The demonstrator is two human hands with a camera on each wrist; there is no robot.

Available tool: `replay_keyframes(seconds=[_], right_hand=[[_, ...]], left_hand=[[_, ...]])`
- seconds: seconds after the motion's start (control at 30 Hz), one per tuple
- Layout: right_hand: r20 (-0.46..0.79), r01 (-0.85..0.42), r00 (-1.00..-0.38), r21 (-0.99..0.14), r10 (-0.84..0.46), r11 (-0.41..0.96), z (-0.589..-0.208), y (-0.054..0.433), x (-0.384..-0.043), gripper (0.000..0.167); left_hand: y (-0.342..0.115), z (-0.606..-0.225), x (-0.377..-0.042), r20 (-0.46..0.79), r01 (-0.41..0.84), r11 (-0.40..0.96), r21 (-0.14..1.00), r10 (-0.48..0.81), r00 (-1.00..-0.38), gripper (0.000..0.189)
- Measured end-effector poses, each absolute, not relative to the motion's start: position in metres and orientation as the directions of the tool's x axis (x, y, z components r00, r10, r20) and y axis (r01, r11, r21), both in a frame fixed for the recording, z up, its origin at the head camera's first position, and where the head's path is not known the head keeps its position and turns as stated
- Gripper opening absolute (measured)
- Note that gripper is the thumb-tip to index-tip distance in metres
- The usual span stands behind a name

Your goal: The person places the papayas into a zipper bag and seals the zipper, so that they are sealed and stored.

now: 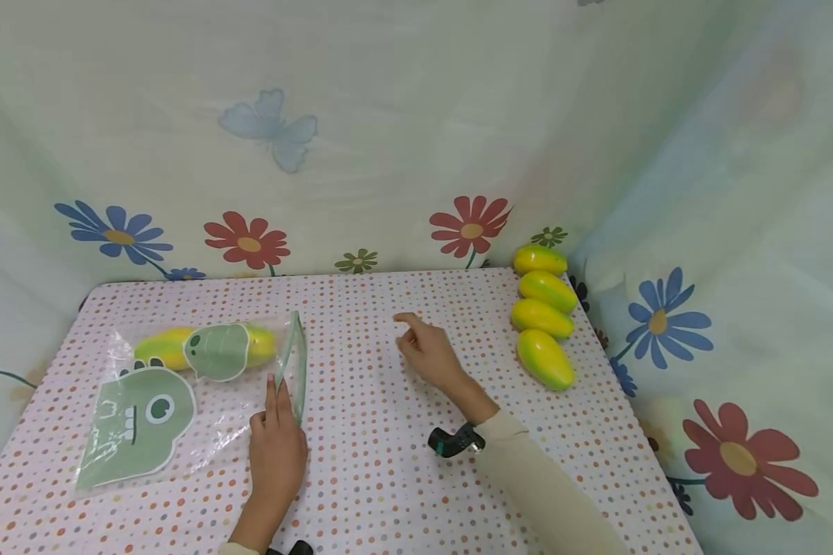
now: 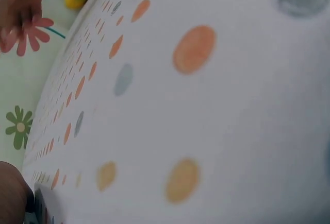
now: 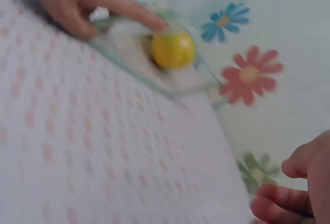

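A clear plastic bag point(image 1: 218, 432) with a green dinosaur print lies flat on the left of the table. Yellow-green mangoes point(image 1: 163, 351) show inside it, partly covered by the print. My left hand point(image 1: 278, 447) is at the bag's mouth, straight fingers against its green-edged opening. From the right wrist view, the mouth gapes beside that hand, its index finger along the upper edge, a mango point(image 3: 174, 50) just inside. My right hand point(image 1: 430, 354) is over the middle of the table, empty, fingers loosely bent. It also appears in the left wrist view.
Several more mangoes point(image 1: 544, 358) stand in a row along the table's right edge. The dotted tablecloth point(image 1: 361, 462) lies under everything. A flowered curtain point(image 1: 389, 154) hangs behind the table and at both sides.
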State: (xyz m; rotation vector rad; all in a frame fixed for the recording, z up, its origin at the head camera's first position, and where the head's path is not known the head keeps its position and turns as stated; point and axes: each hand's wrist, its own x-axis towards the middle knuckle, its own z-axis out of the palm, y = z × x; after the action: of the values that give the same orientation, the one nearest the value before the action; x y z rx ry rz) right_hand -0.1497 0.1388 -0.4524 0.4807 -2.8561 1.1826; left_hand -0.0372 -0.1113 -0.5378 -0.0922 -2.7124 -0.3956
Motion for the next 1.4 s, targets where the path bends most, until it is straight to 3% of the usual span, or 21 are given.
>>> replay_keyframes(seconds=[0.1,0.2,0.27,0.57,0.73,1.0,1.23,1.4], right_hand=[[0.181,-0.289,-0.956,-0.468,-0.23,0.835,-0.432,0.185,-0.146,0.037],[0.125,-0.219,-0.973,-0.264,-0.192,0.939,-0.426,0.223,-0.135,0.044],[0.07,-0.153,-0.987,-0.195,-0.142,0.969,-0.423,0.245,-0.126,0.049],[-0.047,0.023,-0.999,-0.161,0.015,0.987,-0.441,0.297,-0.114,0.058],[-0.026,0.044,-0.999,-0.2,0.039,0.979,-0.438,0.303,-0.123,0.051],[0.237,-0.025,-0.97,-0.326,0.056,0.945,-0.408,0.309,-0.134,0.05],[0.153,0.01,-0.98,-0.6,0.127,0.8,-0.408,0.29,-0.14,0.062],[0.097,0.042,-0.982,-0.731,0.165,0.681,-0.424,0.265,-0.133,0.063]], left_hand=[[-0.111,-0.538,-0.038,0.391,0.117,0.957,0.264,0.005,-0.92,0.088],[-0.108,-0.541,-0.032,0.355,0.104,0.958,0.268,0.002,-0.935,0.088],[-0.105,-0.544,-0.03,0.343,0.106,0.958,0.268,0.008,-0.939,0.088],[-0.108,-0.546,-0.031,0.386,0.104,0.965,0.239,0.004,-0.922,0.091],[-0.111,-0.543,-0.036,0.381,0.073,0.962,0.262,-0.034,-0.924,0.09],[-0.104,-0.543,-0.037,0.389,0.057,0.959,0.279,-0.059,-0.919,0.09],[-0.107,-0.543,-0.039,0.443,0.073,0.96,0.269,-0.056,-0.895,0.087],[-0.108,-0.541,-0.038,0.438,0.067,0.961,0.269,-0.06,-0.897,0.087]])
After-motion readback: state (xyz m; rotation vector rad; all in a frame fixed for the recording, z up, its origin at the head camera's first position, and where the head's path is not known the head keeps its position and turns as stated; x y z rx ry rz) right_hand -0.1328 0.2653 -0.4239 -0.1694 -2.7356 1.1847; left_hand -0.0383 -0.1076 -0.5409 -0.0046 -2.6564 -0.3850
